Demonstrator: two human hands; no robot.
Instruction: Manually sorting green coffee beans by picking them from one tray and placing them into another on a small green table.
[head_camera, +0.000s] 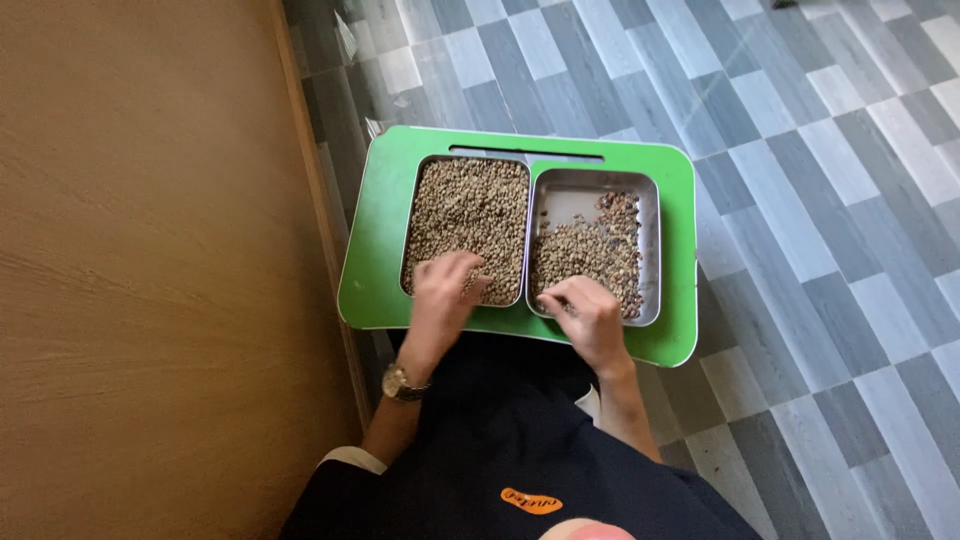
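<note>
A green lap tray rests across my knees and carries two metal pans side by side. The left pan is full of small greenish-brown beans. The right pan is partly filled, with bare metal at its far end and a mix of pale and darker beans. My left hand lies in the near end of the left pan, fingers curled into the beans. My right hand rests at the near edge of the right pan, fingertips pinched among the beans. A wristwatch is on my left wrist.
A tall wooden panel stands close along the left side of the tray. Grey and white striped floor tiles stretch to the right and beyond. My dark clothing fills the bottom of the view.
</note>
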